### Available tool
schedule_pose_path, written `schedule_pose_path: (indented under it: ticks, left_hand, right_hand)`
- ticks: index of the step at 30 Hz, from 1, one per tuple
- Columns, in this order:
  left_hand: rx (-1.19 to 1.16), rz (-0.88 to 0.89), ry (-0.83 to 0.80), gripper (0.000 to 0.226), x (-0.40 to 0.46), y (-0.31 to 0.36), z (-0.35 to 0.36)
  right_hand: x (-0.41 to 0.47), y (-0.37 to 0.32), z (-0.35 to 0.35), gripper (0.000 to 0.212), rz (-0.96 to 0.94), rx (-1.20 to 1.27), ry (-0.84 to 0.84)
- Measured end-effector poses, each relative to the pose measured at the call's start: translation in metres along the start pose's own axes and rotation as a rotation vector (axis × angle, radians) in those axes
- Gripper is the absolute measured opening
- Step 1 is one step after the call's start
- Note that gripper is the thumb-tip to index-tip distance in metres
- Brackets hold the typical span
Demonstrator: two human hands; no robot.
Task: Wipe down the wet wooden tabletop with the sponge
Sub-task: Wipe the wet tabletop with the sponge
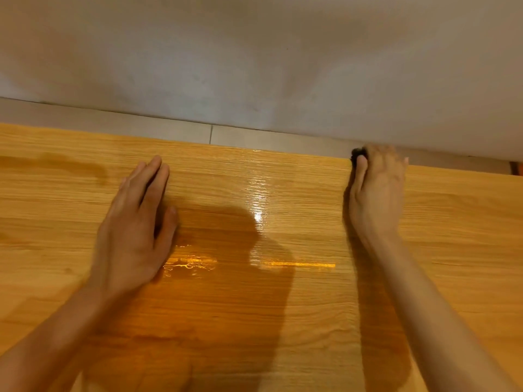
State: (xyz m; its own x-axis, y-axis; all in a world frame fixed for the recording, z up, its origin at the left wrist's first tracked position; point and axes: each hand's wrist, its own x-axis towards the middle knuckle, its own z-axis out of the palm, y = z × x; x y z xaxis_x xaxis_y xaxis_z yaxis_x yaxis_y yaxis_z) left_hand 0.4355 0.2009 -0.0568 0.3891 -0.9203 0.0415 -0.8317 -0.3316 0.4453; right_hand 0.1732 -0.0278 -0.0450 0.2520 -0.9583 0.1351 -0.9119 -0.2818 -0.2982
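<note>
My right hand (377, 190) is reaching out to the far edge of the tabletop (283, 321), fingers curled down and closed over the sponge (357, 154). Only a dark corner of the sponge is peeking out past my fingertips, right at the back edge, close to the wall (254, 52). My left hand (135, 224) is lying flat on the wood, palm down, fingers together and thumb out to the side, holding nothing and, I judge, bracing me as I lean.

In this head view I am reading the step as mid-wipe, at the far end of a stroke. Water is sitting between my hands: a glossy streak (259, 193) is running from the back edge toward me, and a small puddle (189, 263) is lying just beside my left hand. A fainter damp smear is showing at the far left. So I judge the job is well short of done.

The next move, I think, is calling for a firm pull of the sponge back toward me or sideways through the streak, keeping it pressed flat.

No containers are showing anywhere in this view, so I have nowhere visible to wring out.
</note>
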Motion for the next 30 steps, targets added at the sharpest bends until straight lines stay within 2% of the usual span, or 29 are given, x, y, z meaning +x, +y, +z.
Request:
schedule_pose_path:
  ticks: [3,6,9,11,13,16,19,22,26,30]
  left_hand:
    - [-0.015,-0.027,0.025,0.06,0.001,0.003,0.001]
    - [-0.014,-0.035,0.029,0.059,0.0,0.002,0.001]
    - [-0.019,-0.03,0.029,0.06,-0.002,0.003,0.001]
    - [-0.026,-0.045,0.025,0.06,-0.001,0.004,0.001]
    - [-0.014,-0.03,0.012,0.06,-0.001,0.002,0.0]
    - [0.033,0.002,-0.011,0.061,-0.001,-0.003,0.0]
    - [0.044,-0.009,-0.031,0.063,0.002,-0.003,0.001]
    - [0.052,-0.003,-0.03,0.061,0.001,-0.001,0.0]
    - [0.042,0.089,-0.132,0.072,0.0,-0.01,-0.013]
    - [0.019,0.131,-0.113,0.071,-0.009,-0.054,-0.039]
  right_hand:
    - [-0.019,-0.059,0.019,0.043,-0.054,0.069,-0.025]
    - [-0.036,-0.105,0.03,0.047,-0.222,0.107,-0.185]
    - [-0.034,-0.087,0.019,0.047,-0.348,0.115,-0.25]
    - [-0.027,-0.051,0.01,0.045,-0.305,0.122,-0.187]
    - [-0.023,-0.021,0.002,0.045,-0.153,0.129,-0.114]
    - [-0.031,-0.037,0.006,0.047,0.017,0.116,-0.048]
    - [-0.047,-0.106,0.027,0.046,-0.043,0.153,-0.066]
    - [-0.062,-0.168,0.046,0.046,-0.223,0.154,-0.156]
    - [-0.051,-0.148,0.032,0.046,-0.412,0.133,-0.266]
    - [-0.041,-0.111,0.02,0.044,-0.188,0.118,-0.162]
